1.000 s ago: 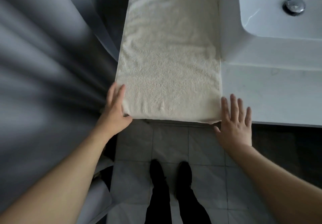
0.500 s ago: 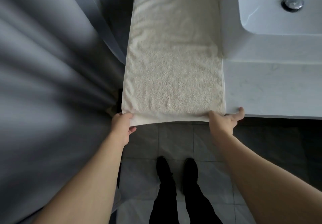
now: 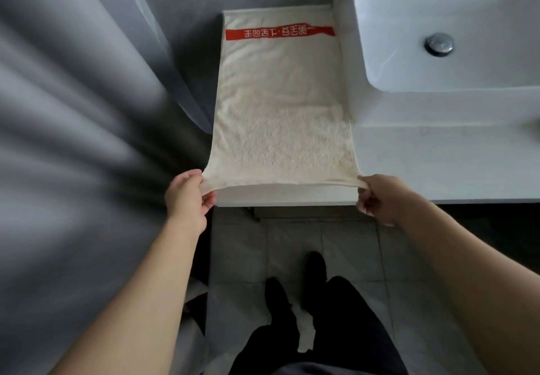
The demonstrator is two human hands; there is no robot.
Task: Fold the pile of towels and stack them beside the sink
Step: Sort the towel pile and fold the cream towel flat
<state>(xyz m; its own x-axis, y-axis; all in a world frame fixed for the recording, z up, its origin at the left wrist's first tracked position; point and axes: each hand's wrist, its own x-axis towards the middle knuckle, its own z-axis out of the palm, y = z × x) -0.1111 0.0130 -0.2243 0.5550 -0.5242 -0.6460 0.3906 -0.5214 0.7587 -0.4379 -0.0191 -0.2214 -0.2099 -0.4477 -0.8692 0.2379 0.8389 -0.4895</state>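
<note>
A cream towel (image 3: 280, 106) with a red printed band near its far end lies stretched lengthwise on the white counter (image 3: 423, 164), just left of the sink (image 3: 455, 38). My left hand (image 3: 188, 199) pinches the towel's near left corner. My right hand (image 3: 382, 196) pinches the near right corner. The near edge is lifted a little off the counter's front edge and pulled taut between both hands. No other towels show on the counter.
A grey curtain (image 3: 87, 111) hangs close along the left side. The sink's drain (image 3: 439, 43) sits at the upper right. Below are the tiled floor (image 3: 292, 243), my dark shoes, and a small white cloth (image 3: 305, 333) lying by them.
Both hands went from lying flat at the towel's near corners to pinching them, and the near edge has been lifted and drawn toward me. The view has tilted up, showing the towel's far end.
</note>
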